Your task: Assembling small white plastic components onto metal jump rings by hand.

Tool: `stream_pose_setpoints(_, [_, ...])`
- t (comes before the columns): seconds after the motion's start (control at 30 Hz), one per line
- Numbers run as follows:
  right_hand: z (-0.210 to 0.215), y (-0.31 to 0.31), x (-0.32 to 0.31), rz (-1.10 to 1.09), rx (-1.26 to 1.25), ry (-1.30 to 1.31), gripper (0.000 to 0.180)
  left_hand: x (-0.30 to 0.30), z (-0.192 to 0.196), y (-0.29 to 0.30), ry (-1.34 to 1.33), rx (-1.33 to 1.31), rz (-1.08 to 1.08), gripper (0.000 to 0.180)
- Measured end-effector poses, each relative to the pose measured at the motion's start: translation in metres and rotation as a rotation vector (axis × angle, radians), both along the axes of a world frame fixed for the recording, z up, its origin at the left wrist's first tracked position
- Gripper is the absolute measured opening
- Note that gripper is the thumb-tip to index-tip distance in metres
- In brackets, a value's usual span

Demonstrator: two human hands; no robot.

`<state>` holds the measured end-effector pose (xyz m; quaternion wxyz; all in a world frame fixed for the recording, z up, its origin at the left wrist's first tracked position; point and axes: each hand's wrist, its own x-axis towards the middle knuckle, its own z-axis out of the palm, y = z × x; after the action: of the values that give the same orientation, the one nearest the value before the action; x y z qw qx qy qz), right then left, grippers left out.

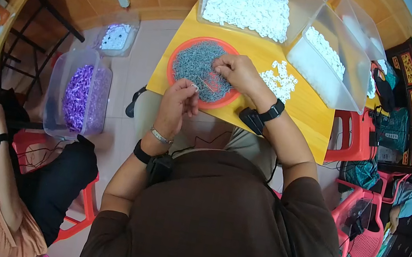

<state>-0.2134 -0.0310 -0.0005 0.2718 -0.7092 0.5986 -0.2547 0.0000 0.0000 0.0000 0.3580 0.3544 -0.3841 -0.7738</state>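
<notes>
The left hand (177,103) hovers at the near edge of the yellow wooden table (307,110), fingers pinched narrow on a tiny pale piece, too small to make out. The right hand (237,71) rests curled on the round red plastic tray (180,52), fingertips dug into its heap of thin grey metal springs (197,64). Those wiry coils look tangly; I'd guess a careless pull could drag out a clump and spill it over the shallow rim. The loose pile of small white plastic pieces (279,82) just beside the wrist could scatter if the forearm sweeps it. Behind stand clear plastic bins of white pieces (248,7), smooth and glossy.
</notes>
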Motion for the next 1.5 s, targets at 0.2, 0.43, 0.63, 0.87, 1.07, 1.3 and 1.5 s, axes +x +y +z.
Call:
stream_pose_setpoints(0.2, [0.007,0.003,0.006,-0.058,0.038,-0.144,0.013,0.001,0.003,-0.003,-0.021,-0.021,-0.012,0.013])
stream_pose_setpoints(0.43, [0.014,0.008,0.003,-0.012,0.149,-0.321,0.018,-0.005,0.008,-0.004,-0.039,-0.042,-0.018,0.014])
stream_pose_setpoints(0.63, [0.04,0.023,0.01,0.107,0.255,-0.798,0.016,-0.013,0.02,-0.004,-0.08,-0.151,0.006,0.013])
stream_pose_setpoints(0.87, [0.051,0.039,0.015,0.118,0.187,-0.848,0.011,-0.021,0.031,0.0,-0.102,-0.27,-0.016,0.012])
stream_pose_setpoints(1.07, [0.052,0.046,0.019,0.091,0.117,-0.783,0.013,-0.024,0.031,0.004,-0.063,-0.261,0.014,0.012])
stream_pose_setpoints(1.3, [0.053,0.048,0.019,0.073,0.104,-0.785,0.012,-0.024,0.027,0.005,-0.095,-0.298,0.021,0.012])
stream_pose_setpoints(1.5, [0.055,0.052,0.024,0.085,0.085,-0.679,0.013,-0.024,0.026,0.005,-0.126,-0.331,0.029,0.014])
